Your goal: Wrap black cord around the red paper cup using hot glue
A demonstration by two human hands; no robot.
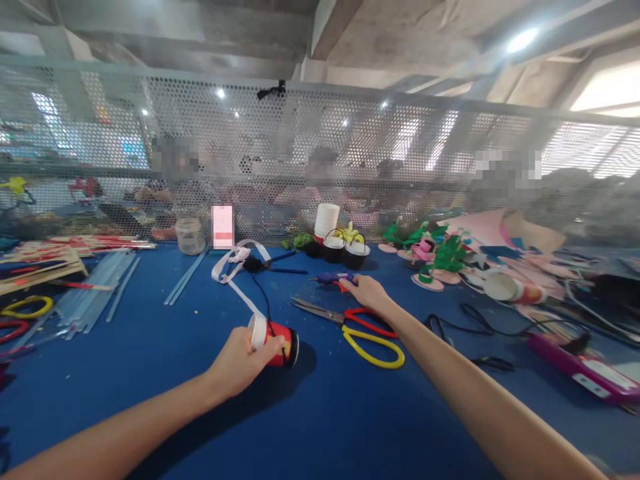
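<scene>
My left hand (241, 362) is closed round a small red paper cup (278, 341) lying on its side on the blue table (165, 373), white rim toward me, black base away. A black cord runs from the cup toward the back. My right hand (367, 291) reaches forward and closes on a blue and red glue gun (334, 279). Just in front of that hand lie scissors (367, 329) with red and yellow handles.
Clear glue sticks (100, 293) and wooden sticks lie at the left. A jar (190, 235), stacked white cups (327, 222), black-trimmed cups (345, 250), foam craft pieces (435, 260) and a purple tool (580, 363) crowd the back and right. A mesh screen with people behind it closes off the far edge.
</scene>
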